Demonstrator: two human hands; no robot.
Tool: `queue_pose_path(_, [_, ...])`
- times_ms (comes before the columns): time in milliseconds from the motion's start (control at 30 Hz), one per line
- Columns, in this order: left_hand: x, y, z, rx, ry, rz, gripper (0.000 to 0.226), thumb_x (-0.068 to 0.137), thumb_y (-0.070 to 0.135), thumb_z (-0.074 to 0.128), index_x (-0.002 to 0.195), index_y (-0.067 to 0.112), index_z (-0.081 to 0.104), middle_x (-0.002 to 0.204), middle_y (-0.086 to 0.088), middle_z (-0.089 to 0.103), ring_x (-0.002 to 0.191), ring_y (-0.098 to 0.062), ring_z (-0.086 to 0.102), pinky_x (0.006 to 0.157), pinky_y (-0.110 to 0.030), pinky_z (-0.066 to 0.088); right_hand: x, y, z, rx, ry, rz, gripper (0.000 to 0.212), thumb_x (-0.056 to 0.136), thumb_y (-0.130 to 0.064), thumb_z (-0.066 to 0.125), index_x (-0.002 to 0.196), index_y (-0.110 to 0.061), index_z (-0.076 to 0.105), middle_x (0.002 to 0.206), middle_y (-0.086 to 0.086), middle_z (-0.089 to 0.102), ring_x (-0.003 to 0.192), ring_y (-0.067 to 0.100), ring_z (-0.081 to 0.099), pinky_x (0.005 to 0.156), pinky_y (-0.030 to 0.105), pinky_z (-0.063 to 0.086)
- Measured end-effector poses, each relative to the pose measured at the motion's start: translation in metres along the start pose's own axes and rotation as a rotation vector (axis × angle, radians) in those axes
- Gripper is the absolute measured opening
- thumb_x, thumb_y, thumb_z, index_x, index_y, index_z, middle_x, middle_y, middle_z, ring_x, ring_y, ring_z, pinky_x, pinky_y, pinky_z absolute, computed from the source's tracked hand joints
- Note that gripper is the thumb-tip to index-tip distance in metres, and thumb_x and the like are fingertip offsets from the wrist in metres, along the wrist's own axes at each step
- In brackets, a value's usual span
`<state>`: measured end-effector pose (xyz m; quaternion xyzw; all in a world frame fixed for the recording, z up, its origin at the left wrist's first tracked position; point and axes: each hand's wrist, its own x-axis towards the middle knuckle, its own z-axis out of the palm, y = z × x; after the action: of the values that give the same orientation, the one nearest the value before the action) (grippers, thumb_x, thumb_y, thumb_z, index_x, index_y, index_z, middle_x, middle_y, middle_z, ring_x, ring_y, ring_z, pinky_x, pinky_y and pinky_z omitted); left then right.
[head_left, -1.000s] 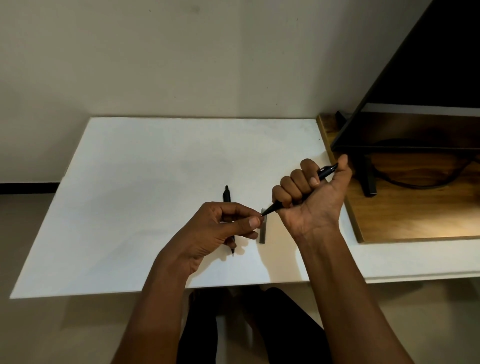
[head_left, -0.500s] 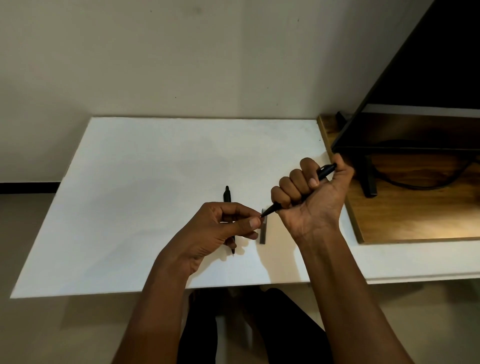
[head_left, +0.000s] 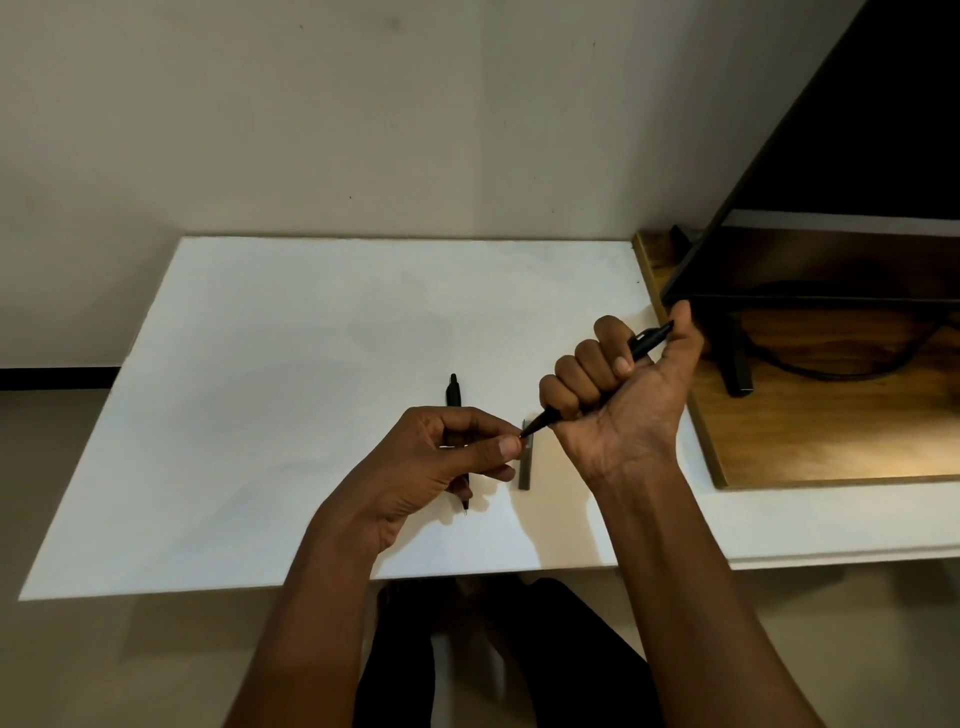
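My right hand (head_left: 621, 405) is a fist round a black pen (head_left: 647, 344), thumb up by its clip end, tip pointing down-left. My left hand (head_left: 441, 457) meets that tip with thumb and forefinger pinched together at it; whatever small part they hold is hidden. A second black pen (head_left: 453, 395) lies on the white table (head_left: 291, 395) under my left hand, its tip showing below my fingers. A short grey strip (head_left: 525, 470) lies flat on the table between my two hands.
A dark monitor (head_left: 852, 156) on a black stand (head_left: 735, 364) sits on a wooden board (head_left: 831, 431) at the right, with a black cable (head_left: 831, 364) across it. A plain wall is behind the table. My legs show under the table's front edge.
Almost nothing has moved. My right thumb has shifted slightly at the pen's clip end; both hands keep their hold at the pen tip.
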<state>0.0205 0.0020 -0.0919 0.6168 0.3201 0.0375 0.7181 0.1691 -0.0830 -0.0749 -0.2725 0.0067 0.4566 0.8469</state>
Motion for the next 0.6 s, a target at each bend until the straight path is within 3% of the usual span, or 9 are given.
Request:
queue_pose_path(133, [0.000, 0.000, 0.000, 0.002, -0.001, -0.006, 0.015, 0.086, 0.019, 0.072, 0.097, 0.010, 0.077, 0.095, -0.006, 0.079, 0.084, -0.016, 0.076, 0.063, -0.029, 0.047, -0.001, -0.001, 0.002, -0.022, -0.012, -0.007, 0.063, 0.093, -0.061, 0.034, 0.048, -0.017, 0.031, 0.045, -0.005, 0.012, 0.040, 0.010, 0.007, 0.044, 0.021, 0.008])
queue_pose_path(300, [0.000, -0.001, 0.000, 0.018, 0.010, -0.013, 0.016, 0.086, 0.020, 0.072, 0.098, 0.010, 0.077, 0.095, -0.005, 0.079, 0.084, -0.016, 0.077, 0.063, -0.029, 0.047, -0.003, -0.003, 0.007, -0.128, -0.023, -0.034, 0.070, 0.090, -0.073, 0.033, 0.052, -0.015, 0.029, 0.045, -0.003, 0.013, 0.041, 0.011, 0.008, 0.045, 0.024, 0.009])
queue_pose_path(467, [0.001, -0.002, 0.000, 0.015, 0.027, -0.031, 0.017, 0.086, 0.022, 0.072, 0.099, 0.013, 0.077, 0.095, -0.003, 0.080, 0.084, -0.015, 0.077, 0.064, -0.027, 0.048, -0.003, -0.006, 0.009, -0.223, -0.020, -0.080, 0.065, 0.095, -0.060, 0.031, 0.049, -0.014, 0.028, 0.044, -0.002, 0.011, 0.038, 0.011, 0.007, 0.044, 0.021, 0.010])
queue_pose_path(600, [0.002, -0.003, 0.000, 0.023, 0.045, -0.046, 0.017, 0.086, 0.024, 0.072, 0.100, 0.016, 0.077, 0.094, -0.002, 0.080, 0.084, -0.015, 0.077, 0.067, -0.029, 0.049, -0.004, -0.007, 0.012, -0.270, -0.037, -0.101, 0.066, 0.094, -0.065, 0.028, 0.053, -0.013, 0.023, 0.046, -0.001, 0.010, 0.040, 0.012, 0.007, 0.045, 0.023, 0.009])
